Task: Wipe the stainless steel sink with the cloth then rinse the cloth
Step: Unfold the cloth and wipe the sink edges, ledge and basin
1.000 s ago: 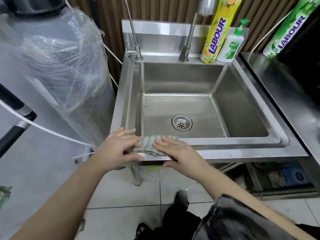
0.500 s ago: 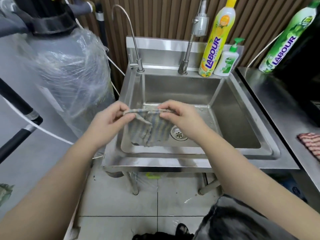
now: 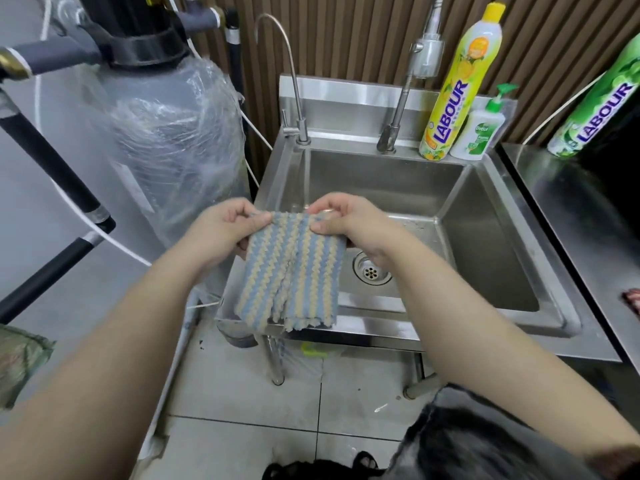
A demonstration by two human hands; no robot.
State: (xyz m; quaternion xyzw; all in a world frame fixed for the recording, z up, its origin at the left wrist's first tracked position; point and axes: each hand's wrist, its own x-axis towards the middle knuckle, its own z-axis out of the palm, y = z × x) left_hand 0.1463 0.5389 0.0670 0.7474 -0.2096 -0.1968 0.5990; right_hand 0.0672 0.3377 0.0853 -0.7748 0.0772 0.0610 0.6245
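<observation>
Looking down, we find a stainless steel sink (image 3: 381, 327) on steel legs, standing on a pale tiled floor (image 3: 242, 393) before a wall of dark vertical slats (image 3: 346, 36). A steel counter (image 3: 571, 209) adjoins it on the right, and a tank wrapped in clear plastic (image 3: 173, 140) stands to its left.

At the right edge something red and striped (image 3: 632, 299) is cut off, and we cannot say what it is. The same goes for a blurred greenish shape (image 3: 20, 362) at the left edge. A gooseneck tap (image 3: 291, 64) and a second tap (image 3: 405, 98) rise from the back ledge, the second running out of view at the top.

Droplets fleck the basin floor near a round drain (image 3: 371, 270). On the ledge a yellow LABOUR bottle (image 3: 457, 88) touches a small white pump bottle (image 3: 479, 133). A green LABOUR bottle (image 3: 599, 109) stands on the counter. Their contents do not show.

The blue-and-cream striped cloth (image 3: 294, 271) hangs over the basin's left side. The left hand (image 3: 225, 233) and right hand (image 3: 349, 223) each pinch its top edge, close together but not touching. Whether its lower edge touches the front rim, we cannot tell.
</observation>
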